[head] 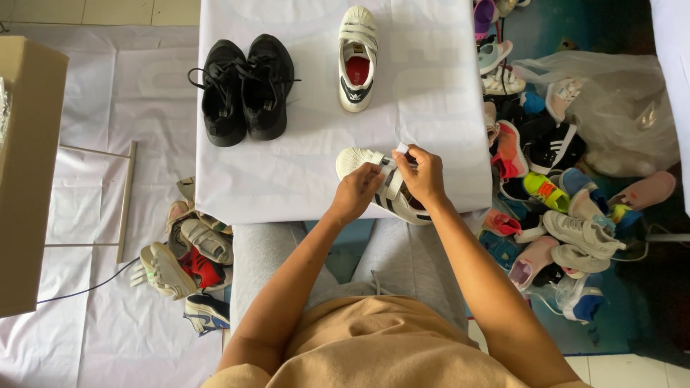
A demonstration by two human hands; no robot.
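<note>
A white strap sneaker (359, 161) with dark stripes lies on its side at the near edge of the white-covered table (302, 172). My left hand (356, 192) pinches one of its straps. My right hand (420, 174) grips another strap, lifting its white end. The matching white sneaker (357, 57) with a red insole stands upright at the far side of the table. A pair of black lace-up sneakers (246, 88) sits side by side at the table's far left.
A big heap of mixed colourful shoes (553, 187) lies on the floor to the right, with a clear plastic bag (611, 108) behind it. Several more shoes (190, 255) lie on the floor at left. A cardboard box (25, 172) stands at far left.
</note>
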